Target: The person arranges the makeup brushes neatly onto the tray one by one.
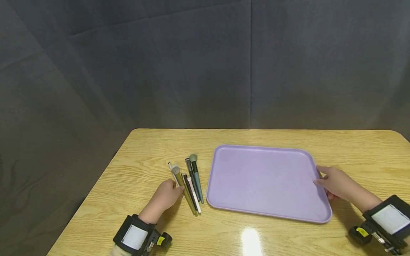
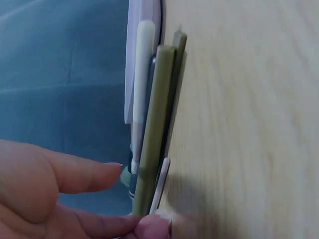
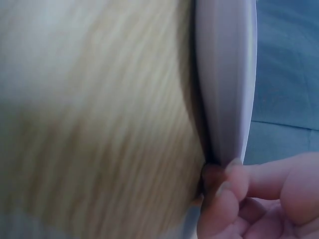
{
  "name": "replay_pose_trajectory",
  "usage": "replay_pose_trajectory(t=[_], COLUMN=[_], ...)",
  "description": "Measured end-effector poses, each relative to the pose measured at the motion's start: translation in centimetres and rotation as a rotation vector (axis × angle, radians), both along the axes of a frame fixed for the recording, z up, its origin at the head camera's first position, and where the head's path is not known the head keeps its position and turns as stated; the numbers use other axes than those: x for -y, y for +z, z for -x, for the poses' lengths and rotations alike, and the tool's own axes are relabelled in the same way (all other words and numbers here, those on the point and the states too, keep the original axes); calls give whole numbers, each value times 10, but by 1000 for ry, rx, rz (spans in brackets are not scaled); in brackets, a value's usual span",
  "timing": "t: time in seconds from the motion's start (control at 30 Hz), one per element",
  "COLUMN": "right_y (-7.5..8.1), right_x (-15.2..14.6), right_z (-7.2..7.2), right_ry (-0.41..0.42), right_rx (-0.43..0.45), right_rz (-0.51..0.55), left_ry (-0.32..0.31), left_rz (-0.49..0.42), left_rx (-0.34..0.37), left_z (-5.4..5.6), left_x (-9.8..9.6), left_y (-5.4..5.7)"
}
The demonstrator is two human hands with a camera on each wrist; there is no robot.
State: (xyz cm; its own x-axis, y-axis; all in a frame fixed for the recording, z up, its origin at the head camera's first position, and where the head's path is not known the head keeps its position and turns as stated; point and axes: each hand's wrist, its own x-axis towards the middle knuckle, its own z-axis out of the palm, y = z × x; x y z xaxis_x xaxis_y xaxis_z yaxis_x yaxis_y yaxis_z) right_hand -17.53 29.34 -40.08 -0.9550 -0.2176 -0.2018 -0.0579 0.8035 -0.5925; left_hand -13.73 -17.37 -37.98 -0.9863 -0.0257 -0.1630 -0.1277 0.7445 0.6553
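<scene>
My left hand (image 1: 166,193) is at the left side of a small group of makeup brushes, beside an olive-handled brush (image 1: 184,192). In the left wrist view its thumb stands apart from the fingers, with fingertips right at the lower part of the olive handle and a thin white stick (image 2: 160,185). A white-handled brush (image 1: 195,197), a dark one (image 1: 190,190) and a teal-handled one (image 1: 197,181) lie close by. My right hand (image 1: 337,183) grips the right rim of a lilac tray (image 1: 262,181), thumb over the edge and fingers curled at its outer side.
The wooden table (image 1: 224,234) carries both the brushes and the tray, with a narrow gap between them. A dark grey cloth (image 1: 205,71) hangs behind the table and along its left side. Straps with small cameras (image 1: 166,240) sit on both wrists.
</scene>
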Motion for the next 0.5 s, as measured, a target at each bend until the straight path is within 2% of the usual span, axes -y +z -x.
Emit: replay_pose_trajectory(t=[0.1, 0.3, 0.5], right_y=[0, 3, 3], right_x=[0, 0, 3], right_z=[3, 10, 11], right_ry=[4, 4, 0], right_rx=[-2, 4, 29], right_rz=[4, -5, -8], left_ry=[2, -4, 39], left_rz=[0, 34, 78], left_rx=[26, 31, 60], left_z=[6, 15, 21], left_x=[1, -1, -3], left_y=[-1, 2, 2])
